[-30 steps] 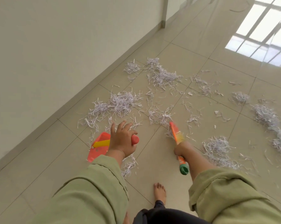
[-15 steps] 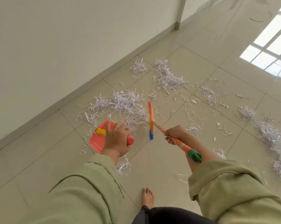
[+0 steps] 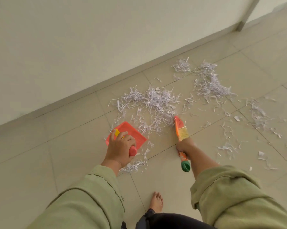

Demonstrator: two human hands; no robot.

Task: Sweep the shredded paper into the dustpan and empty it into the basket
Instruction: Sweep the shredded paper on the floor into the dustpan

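You are now pressing the brush (image 3: 180,128) down at the right edge of the central paper (image 3: 156,103), having lowered it from mid-air; your right hand (image 3: 184,146) is gripping its handle. Your left hand (image 3: 121,146) is clasping the dustpan (image 3: 131,131) handle at centre-left, pan mouth facing the pile, so a stroke is likely starting; no basket is showing.

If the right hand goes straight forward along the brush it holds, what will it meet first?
Probably the big pile of shredded paper: the right hand points the brush up at it, tip at its near edge. The dustpan lies off to the left.
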